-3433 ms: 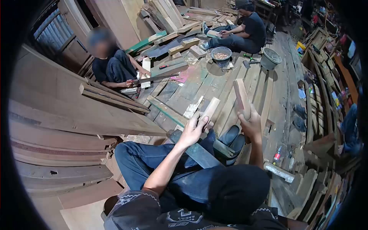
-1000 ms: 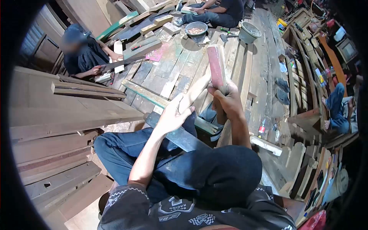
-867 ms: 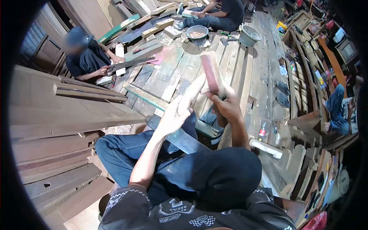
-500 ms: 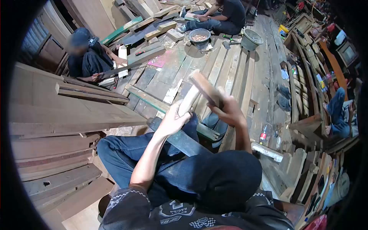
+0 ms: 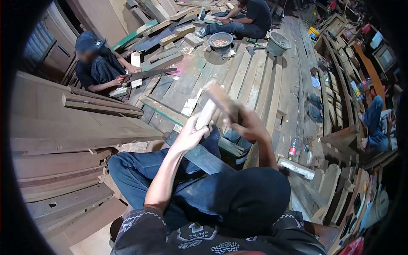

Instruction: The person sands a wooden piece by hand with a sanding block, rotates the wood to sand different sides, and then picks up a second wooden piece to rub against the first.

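My left hand point(image 5: 190, 135) is closed round the lower end of a pale strip of wood point(image 5: 205, 114) that points up and away over my lap. My right hand point(image 5: 250, 126) grips the near end of a flat brown wooden block point(image 5: 222, 100). The block crosses the strip at a slant, its far end overlapping the strip's tip in this view, and motion smears its near end. Under my left forearm a dark board point(image 5: 206, 159) lies across my legs.
At the left a person point(image 5: 95, 63) holds a handsaw point(image 5: 155, 73) by a white wood piece. Another person point(image 5: 250, 21) sits at the back near a bucket of wood bits point(image 5: 221, 43) and a grey bucket point(image 5: 278, 44). A bottle point(image 5: 293, 148) stands at the right.
The brown block and my right hand have shifted slightly left and toward me along the strip. My left hand stays put. The person at the left has raised and moved the handsaw.
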Motion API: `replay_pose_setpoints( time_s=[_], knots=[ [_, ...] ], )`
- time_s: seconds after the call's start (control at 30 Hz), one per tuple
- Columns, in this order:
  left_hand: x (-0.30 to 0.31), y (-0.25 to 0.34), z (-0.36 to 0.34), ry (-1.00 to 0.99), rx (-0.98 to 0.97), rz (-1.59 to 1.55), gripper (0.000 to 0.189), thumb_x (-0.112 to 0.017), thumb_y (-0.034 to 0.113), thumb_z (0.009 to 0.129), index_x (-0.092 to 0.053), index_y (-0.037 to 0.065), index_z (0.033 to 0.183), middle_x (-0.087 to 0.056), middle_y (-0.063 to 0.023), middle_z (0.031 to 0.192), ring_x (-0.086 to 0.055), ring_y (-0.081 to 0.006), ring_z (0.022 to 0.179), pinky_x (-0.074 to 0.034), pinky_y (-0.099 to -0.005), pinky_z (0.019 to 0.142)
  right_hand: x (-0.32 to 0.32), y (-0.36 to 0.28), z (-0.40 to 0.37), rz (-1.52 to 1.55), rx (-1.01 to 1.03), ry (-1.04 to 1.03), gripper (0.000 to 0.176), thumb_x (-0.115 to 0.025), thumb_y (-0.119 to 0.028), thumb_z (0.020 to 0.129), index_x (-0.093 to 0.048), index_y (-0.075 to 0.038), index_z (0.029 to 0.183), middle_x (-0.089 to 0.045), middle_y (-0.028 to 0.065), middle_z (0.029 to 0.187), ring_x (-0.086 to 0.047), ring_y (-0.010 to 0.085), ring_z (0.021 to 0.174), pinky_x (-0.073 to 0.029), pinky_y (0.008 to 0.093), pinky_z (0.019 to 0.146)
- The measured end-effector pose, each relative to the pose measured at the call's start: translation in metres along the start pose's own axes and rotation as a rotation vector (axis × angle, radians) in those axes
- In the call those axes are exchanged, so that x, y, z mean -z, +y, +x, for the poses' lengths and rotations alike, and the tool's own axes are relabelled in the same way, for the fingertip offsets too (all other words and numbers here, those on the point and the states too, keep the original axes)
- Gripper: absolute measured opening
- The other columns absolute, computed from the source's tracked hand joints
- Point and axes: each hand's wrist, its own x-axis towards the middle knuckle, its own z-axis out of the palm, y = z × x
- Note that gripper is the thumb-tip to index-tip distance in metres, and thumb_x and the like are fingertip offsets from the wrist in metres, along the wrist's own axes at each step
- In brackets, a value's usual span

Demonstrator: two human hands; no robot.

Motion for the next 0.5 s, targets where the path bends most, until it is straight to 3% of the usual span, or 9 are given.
replay_pose_setpoints(
  time_s=[0.13,0.3,0.4,0.5],
  knots=[
    [0.002,-0.001,0.0,-0.052,0.023,-0.166,0.024,-0.055,0.004,0.081,-0.058,0.005,0.105,-0.052,0.0028,0.072,-0.044,-0.0044,0.057,-0.036,-0.021,0.051,0.002,0.004,-0.002,-0.068,-0.009,-0.105,0.039,-0.076,-0.019,0.082,-0.057,-0.001,0.111,-0.054,0.01,0.069,-0.049,0.0135,0.062,-0.044,0.0312,0.059],
    [0.001,0.003,-0.002,-0.049,0.077,-0.191,0.02,-0.06,0.005,0.082,-0.058,0.004,0.103,-0.046,0.0044,0.066,-0.039,-0.0042,0.053,-0.031,-0.0218,0.048,0.006,0.001,0.001,0.078,-0.118,0.163,0.033,-0.074,-0.014,0.083,-0.059,0.001,0.108,-0.056,0.0049,0.07,-0.049,0.0099,0.066,-0.044,0.0293,0.061],
    [-0.002,0.003,-0.001,-0.074,0.064,-0.228,0.021,-0.061,0.004,0.082,-0.057,0.004,0.103,-0.045,0.0046,0.067,-0.038,-0.0039,0.052,-0.03,-0.0219,0.047,0.003,0.002,-0.004,0.099,-0.122,0.109,0.031,-0.074,-0.013,0.083,-0.059,0.002,0.107,-0.057,0.0046,0.072,-0.049,0.009,0.068,-0.044,0.0276,0.063],
    [0.001,0.001,0.0,-0.091,0.074,-0.279,0.023,-0.061,0.003,0.082,-0.056,0.005,0.104,-0.045,0.0047,0.067,-0.037,-0.0038,0.052,-0.028,-0.0217,0.046,0.004,0.014,-0.004,-0.049,-0.066,-0.088,0.032,-0.074,-0.015,0.083,-0.059,0.0,0.107,-0.061,0.0047,0.078,-0.053,0.0116,0.071,-0.046,0.0302,0.065]
  ],
)
